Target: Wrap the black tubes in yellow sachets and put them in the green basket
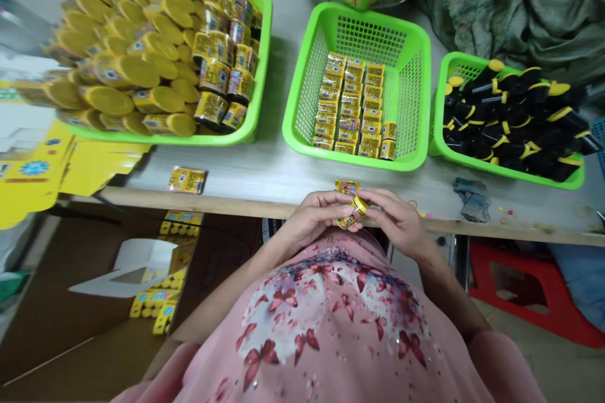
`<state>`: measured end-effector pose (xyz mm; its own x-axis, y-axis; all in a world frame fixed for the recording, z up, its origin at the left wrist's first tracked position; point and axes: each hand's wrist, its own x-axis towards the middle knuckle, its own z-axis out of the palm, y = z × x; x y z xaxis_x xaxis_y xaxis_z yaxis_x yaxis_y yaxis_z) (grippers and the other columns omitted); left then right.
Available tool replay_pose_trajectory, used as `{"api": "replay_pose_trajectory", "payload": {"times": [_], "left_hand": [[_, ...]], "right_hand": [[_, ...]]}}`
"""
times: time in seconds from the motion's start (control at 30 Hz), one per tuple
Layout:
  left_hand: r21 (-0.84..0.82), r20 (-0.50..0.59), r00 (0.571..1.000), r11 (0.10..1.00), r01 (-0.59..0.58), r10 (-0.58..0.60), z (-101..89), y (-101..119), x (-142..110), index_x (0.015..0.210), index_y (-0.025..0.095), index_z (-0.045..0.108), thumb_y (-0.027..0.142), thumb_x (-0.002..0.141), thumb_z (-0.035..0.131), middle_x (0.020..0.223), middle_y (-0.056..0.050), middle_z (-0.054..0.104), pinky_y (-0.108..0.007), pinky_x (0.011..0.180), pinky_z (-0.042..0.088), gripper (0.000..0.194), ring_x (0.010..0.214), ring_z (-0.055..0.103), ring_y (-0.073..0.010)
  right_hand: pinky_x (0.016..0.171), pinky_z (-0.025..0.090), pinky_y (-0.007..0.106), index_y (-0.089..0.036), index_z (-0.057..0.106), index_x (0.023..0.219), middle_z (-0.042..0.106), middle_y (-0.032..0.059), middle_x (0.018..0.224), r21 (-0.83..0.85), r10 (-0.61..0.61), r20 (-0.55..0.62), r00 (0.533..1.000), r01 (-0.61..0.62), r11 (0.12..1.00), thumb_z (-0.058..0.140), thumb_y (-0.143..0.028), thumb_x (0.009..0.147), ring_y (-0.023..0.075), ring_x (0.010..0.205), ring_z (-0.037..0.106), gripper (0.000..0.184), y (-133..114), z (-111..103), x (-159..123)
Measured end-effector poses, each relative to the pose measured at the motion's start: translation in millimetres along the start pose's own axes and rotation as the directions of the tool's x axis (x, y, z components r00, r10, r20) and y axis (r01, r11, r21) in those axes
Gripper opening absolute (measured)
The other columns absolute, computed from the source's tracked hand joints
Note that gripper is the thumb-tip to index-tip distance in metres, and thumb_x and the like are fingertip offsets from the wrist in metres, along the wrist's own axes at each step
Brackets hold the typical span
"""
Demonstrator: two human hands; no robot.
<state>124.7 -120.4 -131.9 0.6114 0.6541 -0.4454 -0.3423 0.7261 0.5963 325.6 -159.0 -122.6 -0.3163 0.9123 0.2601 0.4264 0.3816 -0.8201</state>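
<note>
My left hand and my right hand meet just in front of the table's wooden edge. Both hold a small labelled jar with a yellow cap tilted between the fingertips. A small printed yellow packet lies on the table just beyond my fingers. Straight ahead, a green mesh basket holds rows of small gold-labelled jars. A flat printed label lies on the table to the left of my hands.
A green tray at left is heaped with yellow-capped jars. A green basket at right holds black bottles with yellow tops. Yellow printed cartons overhang the left side. A grey rag lies right; a red stool stands below.
</note>
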Motion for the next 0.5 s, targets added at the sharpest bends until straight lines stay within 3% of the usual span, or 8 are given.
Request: {"api": "replay_pose_trajectory", "payload": {"times": [0.17,0.23,0.37,0.43,0.5], "left_hand": [[0.075,-0.009,1.000,0.997,0.003,-0.002,1.0,-2,0,0.083,0.016,0.079,0.031,0.057,0.093,0.073,-0.003,0.076,-0.036,0.074,0.060,0.034,0.065,0.071,-0.0180],[0.199,-0.074,0.990,0.975,-0.102,0.119,4.0,-6,2,0.085,0.017,0.078,0.032,0.059,0.092,0.078,-0.003,0.077,-0.036,0.081,0.057,0.033,0.071,0.071,-0.0181],[0.422,-0.176,0.899,0.856,-0.300,0.402,7.3,-13,9,0.090,0.017,0.076,0.032,0.058,0.092,0.095,-0.005,0.077,-0.034,0.092,0.051,0.039,0.092,0.068,-0.0206],[0.396,-0.213,0.879,0.860,-0.322,0.427,7.2,-14,13,0.092,0.017,0.074,0.032,0.059,0.092,0.093,-0.004,0.076,-0.033,0.091,0.052,0.040,0.091,0.068,-0.0196],[0.357,-0.236,0.873,0.873,-0.332,0.428,7.0,-12,14,0.095,0.017,0.073,0.028,0.059,0.092,0.091,-0.003,0.075,-0.031,0.089,0.052,0.043,0.091,0.067,-0.0176]], "right_hand": [[0.097,0.056,0.041,-0.028,0.060,0.133,0.069,0.0085,0.123,-0.063,0.024,0.035,0.999,-0.021,0.998,0.048,-0.029,0.102,0.0218,0.112,0.066,0.034,-1,2,1],[0.094,0.056,0.041,-0.025,0.062,0.128,0.070,0.0094,0.114,-0.131,0.064,-0.025,0.998,-0.067,0.989,0.049,-0.031,0.101,0.0226,0.106,0.066,0.030,1,7,1],[0.084,0.056,0.041,-0.022,0.061,0.120,0.068,0.0086,0.094,-0.293,0.102,-0.224,0.969,-0.167,0.942,0.048,-0.036,0.102,0.0238,0.089,0.065,0.027,3,22,0],[0.089,0.055,0.047,-0.021,0.054,0.132,0.067,0.0126,0.108,-0.364,0.058,-0.268,0.962,-0.157,0.918,0.055,-0.039,0.098,0.0278,0.100,0.063,0.038,1,29,-2],[0.100,0.051,0.054,-0.023,0.041,0.145,0.060,0.0163,0.128,-0.420,-0.011,-0.241,0.970,-0.094,0.903,0.065,-0.039,0.092,0.0328,0.118,0.058,0.061,0,35,-4]]}}
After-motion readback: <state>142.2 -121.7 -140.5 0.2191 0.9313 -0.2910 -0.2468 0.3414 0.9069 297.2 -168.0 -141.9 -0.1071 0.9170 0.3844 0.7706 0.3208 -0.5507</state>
